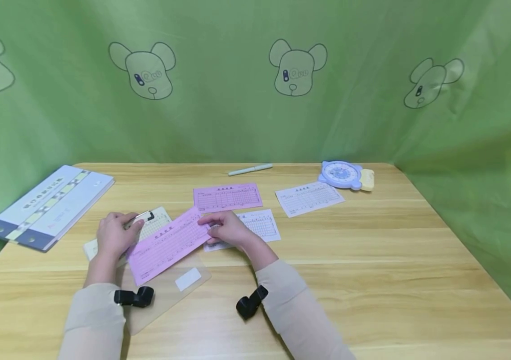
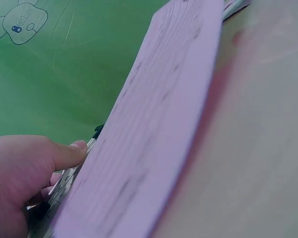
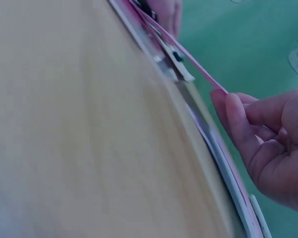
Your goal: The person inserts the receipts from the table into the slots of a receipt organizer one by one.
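In the head view my right hand [image 1: 230, 229] pinches a pink printed form [image 1: 169, 245] by its upper right corner, thumb and fingertips together. The form slants across the front of a pale clipped stack of forms [image 1: 158, 223] and is lifted at the right, as the right wrist view shows with the hand [image 3: 268, 134] at its edge. My left hand [image 1: 114, 232] grips the stack's left side beside a black clip [image 1: 150, 216] with a silver handle. In the left wrist view the left thumb [image 2: 72, 154] lies on the stack and the other fingers curl underneath, partly hidden.
A translucent folder [image 1: 156, 305] with a white label lies below the pink form. Another pink form [image 1: 228, 197], a white form [image 1: 262, 225] and a second white form [image 1: 311, 199] lie behind. Further out are a pen [image 1: 250, 170], a blue dial [image 1: 341, 174] and a binder [image 1: 54, 205].
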`<state>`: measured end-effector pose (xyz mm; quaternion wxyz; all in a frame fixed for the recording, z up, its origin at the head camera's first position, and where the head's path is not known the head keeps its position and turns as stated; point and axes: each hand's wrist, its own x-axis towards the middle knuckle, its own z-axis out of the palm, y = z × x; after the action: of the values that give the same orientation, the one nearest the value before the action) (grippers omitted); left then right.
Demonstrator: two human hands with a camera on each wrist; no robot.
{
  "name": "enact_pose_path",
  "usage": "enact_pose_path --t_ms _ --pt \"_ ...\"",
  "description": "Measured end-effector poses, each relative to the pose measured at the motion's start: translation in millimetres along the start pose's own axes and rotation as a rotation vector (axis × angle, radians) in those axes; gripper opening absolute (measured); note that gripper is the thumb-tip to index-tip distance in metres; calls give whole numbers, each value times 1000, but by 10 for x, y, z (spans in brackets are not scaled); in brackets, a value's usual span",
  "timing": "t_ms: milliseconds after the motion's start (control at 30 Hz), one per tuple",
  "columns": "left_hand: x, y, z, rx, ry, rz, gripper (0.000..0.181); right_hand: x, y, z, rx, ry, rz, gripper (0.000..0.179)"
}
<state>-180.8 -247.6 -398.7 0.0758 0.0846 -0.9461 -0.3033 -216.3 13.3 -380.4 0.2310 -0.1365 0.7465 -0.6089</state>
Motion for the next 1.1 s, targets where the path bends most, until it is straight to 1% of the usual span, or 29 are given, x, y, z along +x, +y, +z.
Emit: enact_pose_path --t_ms 133,333,433,567,700,867,967,1100 --pt "5 0 11 2 4 1 46 38 -9 152 -9 35 -7 29" --pt "7 -20 9 32 28 40 42 97 -40 381 -27 94 0 26" --pt "8 -22 9 37 29 46 43 131 -46 482 -35 106 3 27" --pt "10 -21 12 38 38 57 43 164 -60 595 5 107 28 28" --pt "13 -21 19 46 47 76 42 201 -57 667 43 113 58 29" --pt "12 -24 21 56 44 95 41 253 -65 705 66 129 91 29" --pt "3 -24 13 79 44 114 40 283 -79 716 70 133 101 29" --pt "-1 -36 15 136 54 159 38 314 -94 732 68 146 125 30"
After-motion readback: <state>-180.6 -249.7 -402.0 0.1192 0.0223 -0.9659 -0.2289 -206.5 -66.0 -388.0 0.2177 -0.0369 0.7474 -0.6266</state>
